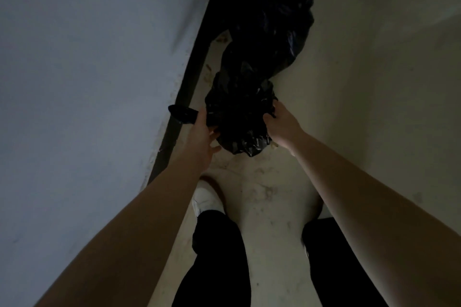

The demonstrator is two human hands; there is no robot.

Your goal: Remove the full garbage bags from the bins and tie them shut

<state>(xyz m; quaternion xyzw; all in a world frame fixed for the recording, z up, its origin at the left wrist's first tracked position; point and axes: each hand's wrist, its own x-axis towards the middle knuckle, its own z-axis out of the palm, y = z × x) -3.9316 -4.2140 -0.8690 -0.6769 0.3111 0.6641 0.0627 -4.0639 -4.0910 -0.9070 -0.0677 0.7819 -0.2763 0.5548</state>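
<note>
**Black garbage bag gripped at its gathered top, on the floor by the wall**

No brand, label or writing can be read anywhere; the scene is dim and the plastic is plain.

A black garbage bag (239, 119) is seen low in the middle of the view, its glossy plastic crumpled into many fine folds where the top has been bunched together. Small highlights are caught on the creases at its near edge. Whether a knot has been formed cannot be told. A loose end of the plastic (180, 113) is drawn out sideways to the left of the bunch. Beyond it, more black plastic (269, 32) is stretched away toward the top of the frame; it cannot be told whether this is one long bag or a second one lying behind.

The bag is held at both sides. The left hand (203, 132) is pressed against the left of the bunch, its fingers (214, 149) partly spread beneath the plastic while the loose end is pinched near the thumb. The right hand (280, 124) is closed on the right side of the bunch, the fingers curled into the folds.

The bag is placed over a pale, stained floor (262, 189), just beside a dark baseboard (194, 70) that runs along a grey wall (87, 70). Below the hands, black trouser legs (219, 257) and a white shoe (205, 198) are seen standing on the floor.
</note>
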